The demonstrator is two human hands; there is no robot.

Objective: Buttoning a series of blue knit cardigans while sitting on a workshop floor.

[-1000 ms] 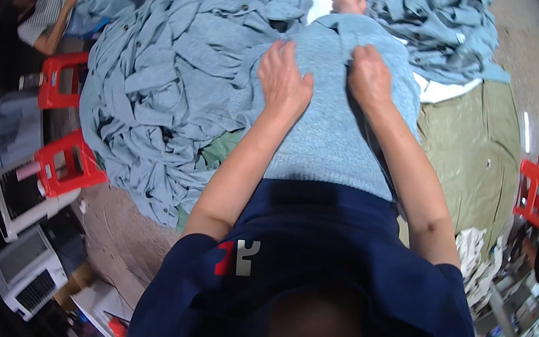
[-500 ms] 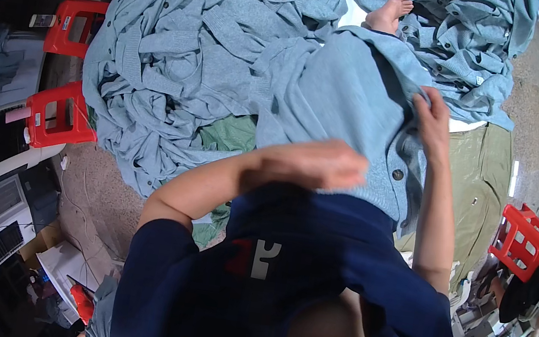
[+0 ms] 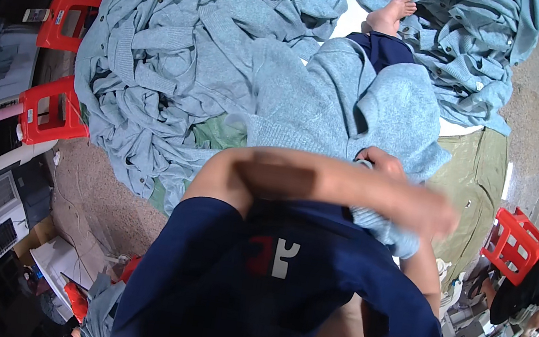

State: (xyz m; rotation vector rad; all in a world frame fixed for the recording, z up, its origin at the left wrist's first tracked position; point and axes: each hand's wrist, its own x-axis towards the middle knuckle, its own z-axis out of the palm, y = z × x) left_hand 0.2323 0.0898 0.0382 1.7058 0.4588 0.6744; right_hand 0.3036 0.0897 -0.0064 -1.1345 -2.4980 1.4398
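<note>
A light blue knitted cardigan (image 3: 403,101) lies over my lap and legs, its fabric folded back toward me. My right hand (image 3: 384,162) has its fingers curled round a bunched edge of it, close to my waist. My left arm reaches across my body to the right, passing in front of the right wrist. The left hand (image 3: 430,212) is smeared by motion beside a hanging bit of blue knit, and its fingers cannot be made out. My bare foot (image 3: 391,14) shows beyond the cardigan, below a dark trouser leg.
Heaped blue cardigans with dark buttons (image 3: 184,39) spread left and ahead; another pile (image 3: 471,59) lies far right. Red stools (image 3: 53,112) stand at left, and a red stool (image 3: 517,246) at right. Other people sit at the far left and right edges. An olive sheet (image 3: 470,190) covers the floor.
My right hand has drawn the cardigan's edge back toward my waist, baring the trouser leg. My left arm has swung to the right across my body.
</note>
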